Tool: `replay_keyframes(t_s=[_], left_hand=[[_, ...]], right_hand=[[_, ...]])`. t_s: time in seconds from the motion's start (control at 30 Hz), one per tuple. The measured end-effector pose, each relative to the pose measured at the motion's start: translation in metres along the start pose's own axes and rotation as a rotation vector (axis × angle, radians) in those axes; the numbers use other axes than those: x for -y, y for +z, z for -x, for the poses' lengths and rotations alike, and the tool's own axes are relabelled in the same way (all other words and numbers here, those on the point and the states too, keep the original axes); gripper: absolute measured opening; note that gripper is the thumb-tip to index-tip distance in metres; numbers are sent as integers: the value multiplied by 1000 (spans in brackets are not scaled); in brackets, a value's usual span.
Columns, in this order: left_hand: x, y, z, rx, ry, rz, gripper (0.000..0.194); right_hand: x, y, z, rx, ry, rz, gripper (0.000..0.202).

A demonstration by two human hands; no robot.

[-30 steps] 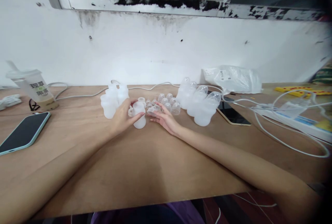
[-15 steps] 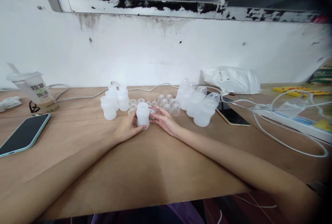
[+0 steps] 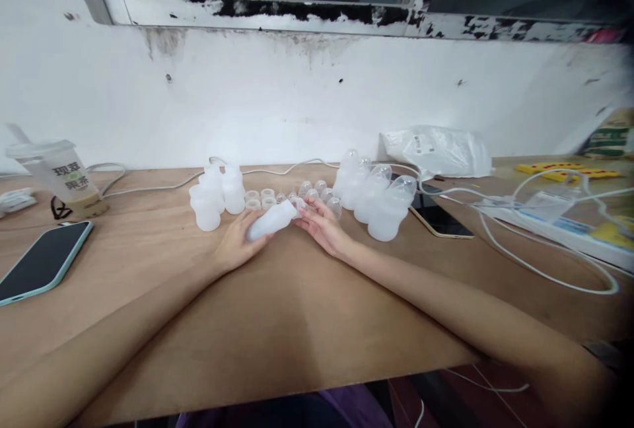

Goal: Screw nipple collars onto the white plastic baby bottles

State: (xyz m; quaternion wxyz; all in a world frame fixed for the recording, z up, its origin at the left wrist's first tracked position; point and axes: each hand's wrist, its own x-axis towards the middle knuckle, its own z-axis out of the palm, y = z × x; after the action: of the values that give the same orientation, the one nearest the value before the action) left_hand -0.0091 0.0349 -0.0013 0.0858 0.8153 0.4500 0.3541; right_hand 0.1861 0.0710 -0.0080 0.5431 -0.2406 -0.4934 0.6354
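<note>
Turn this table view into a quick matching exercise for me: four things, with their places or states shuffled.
1. bare left hand
2. teal-edged rectangular phone
3. crumpled white plastic bag
4. clear plastic drink cup

A. lying screen up
B. topped by a pale straw
C. holding a tilted, frosted white plastic bottle
D. near the white wall, right of centre

Pairs: 1-C, 2-A, 3-D, 4-B.

Held bottle (image 3: 271, 221): in left hand (image 3: 236, 241), table (image 3: 297, 322) beneath. Small part (image 3: 298, 207): at its mouth, in right hand (image 3: 324, 228).
Left of held bottle: standing bottles (image 3: 207, 211); farther, phone (image 3: 47, 261), drink cup (image 3: 70, 180).
Behind: rings (image 3: 253, 204).
Behind right: domed caps (image 3: 319, 187).
Right: capped bottles (image 3: 385, 222); farther, second phone (image 3: 442, 218), power strip (image 3: 559, 230).
</note>
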Motion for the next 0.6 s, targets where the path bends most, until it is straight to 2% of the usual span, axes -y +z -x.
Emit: replay_keyframes(t_s=[0.1, 0.33, 0.5, 0.6], left_hand=[[6, -3, -1, 18, 23, 46, 41], [17, -10, -2, 92, -67, 122, 36], [21, -9, -5, 114, -160, 232, 33], [19, -8, -4, 121, -154, 232, 34]], right_hand=[[2, -4, 1, 71, -30, 169, 31], [2, -9, 1, 313, -96, 430, 39], [1, -8, 3, 326, -263, 585, 29], [1, -9, 3, 284, -222, 611, 34]])
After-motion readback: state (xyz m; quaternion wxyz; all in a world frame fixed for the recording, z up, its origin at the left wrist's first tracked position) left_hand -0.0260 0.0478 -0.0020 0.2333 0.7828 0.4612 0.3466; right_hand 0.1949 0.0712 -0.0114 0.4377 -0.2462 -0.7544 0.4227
